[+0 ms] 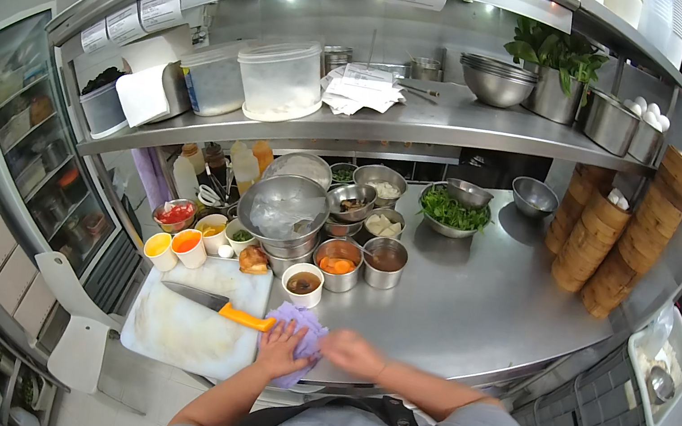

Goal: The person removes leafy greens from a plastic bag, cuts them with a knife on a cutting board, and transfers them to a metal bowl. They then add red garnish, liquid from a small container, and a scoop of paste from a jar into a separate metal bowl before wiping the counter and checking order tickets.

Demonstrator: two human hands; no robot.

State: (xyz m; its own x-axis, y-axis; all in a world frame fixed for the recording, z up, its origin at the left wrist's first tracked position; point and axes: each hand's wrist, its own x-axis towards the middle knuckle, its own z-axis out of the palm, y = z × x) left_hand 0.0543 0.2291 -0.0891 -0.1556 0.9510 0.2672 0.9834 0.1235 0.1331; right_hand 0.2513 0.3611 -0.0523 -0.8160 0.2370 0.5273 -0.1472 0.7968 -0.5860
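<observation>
My left hand (281, 348) lies flat with fingers spread on a crumpled purple cloth (311, 322) at the counter's front edge. Just right of the cloth, my right hand (354, 354) is blurred by motion; its fingers look curled, but whether they hold anything cannot be made out. A knife (203, 296) with a yellow-orange handle rests on the white cutting board (182, 340), its handle end close to my left fingers. Behind the cloth stands a white paper cup (303, 284) of brown liquid. A browned piece of food (254, 261) sits at the board's far edge.
Metal pots and bowls crowd behind the board, including a large bowl (283, 207), carrots in a pot (339, 266) and leafy greens (460, 211). Bamboo steamers (643, 234) are stacked at right. A metal shelf (430, 124) overhangs the counter. A grey crate (579, 392) stands at lower right.
</observation>
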